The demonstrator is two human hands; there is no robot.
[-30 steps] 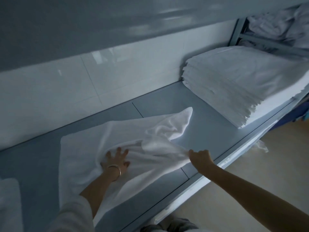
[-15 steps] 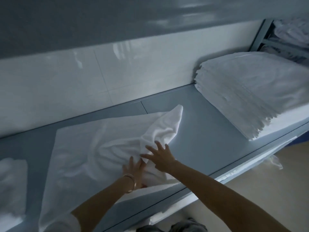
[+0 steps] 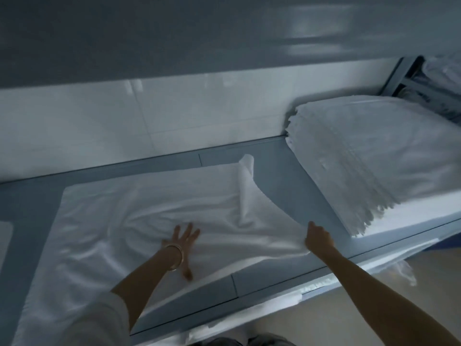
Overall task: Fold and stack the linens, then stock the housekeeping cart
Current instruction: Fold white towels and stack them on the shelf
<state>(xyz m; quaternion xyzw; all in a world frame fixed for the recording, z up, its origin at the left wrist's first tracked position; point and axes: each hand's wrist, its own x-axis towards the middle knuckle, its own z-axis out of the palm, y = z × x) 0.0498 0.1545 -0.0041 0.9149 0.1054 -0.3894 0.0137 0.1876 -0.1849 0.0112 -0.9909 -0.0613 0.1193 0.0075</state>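
gleaming tiled wall [image 3: 174,116] — grey shelf [image 3: 287,171]

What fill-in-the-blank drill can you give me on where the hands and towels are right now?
1. The left hand presses ____ on the towel.
2. The right hand pinches the towel's ____ edge.
3. The stack sits to the ____ of the towel.
4. The towel's far right corner is curled ____.

Missing words: flat; right; right; up
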